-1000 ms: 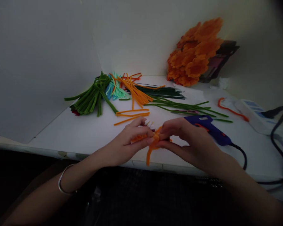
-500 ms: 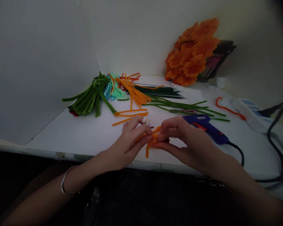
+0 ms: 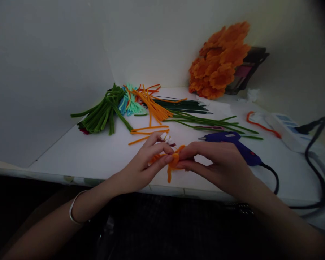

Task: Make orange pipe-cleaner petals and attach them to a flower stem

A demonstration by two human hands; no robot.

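Note:
Between my two hands is an orange pipe cleaner piece [image 3: 173, 164], bent into loops, with one short end hanging down toward the table's front edge. My left hand [image 3: 148, 162] pinches its left side between thumb and index finger. White wrapping [image 3: 166, 138] shows at a fingertip of that hand. My right hand [image 3: 213, 159] grips the right side with thumb and fingers pressed together. The fingers hide part of the piece. Just behind my right hand lies a blue glue gun [image 3: 230, 139], its nozzle pointing left.
Loose orange pipe cleaners [image 3: 150, 130], a green bundle [image 3: 100, 112], light blue ones [image 3: 131, 103] and dark green wires [image 3: 184, 106] lie farther back. Orange flowers [image 3: 219, 61] stand at the back right. A white power strip [image 3: 287, 130] with a black cord [image 3: 314, 144] sits right.
My right hand has rolled over, its fingers now lower and closer together on the orange piece. The glue gun's nozzle has come into sight. My left hand keeps its pinch.

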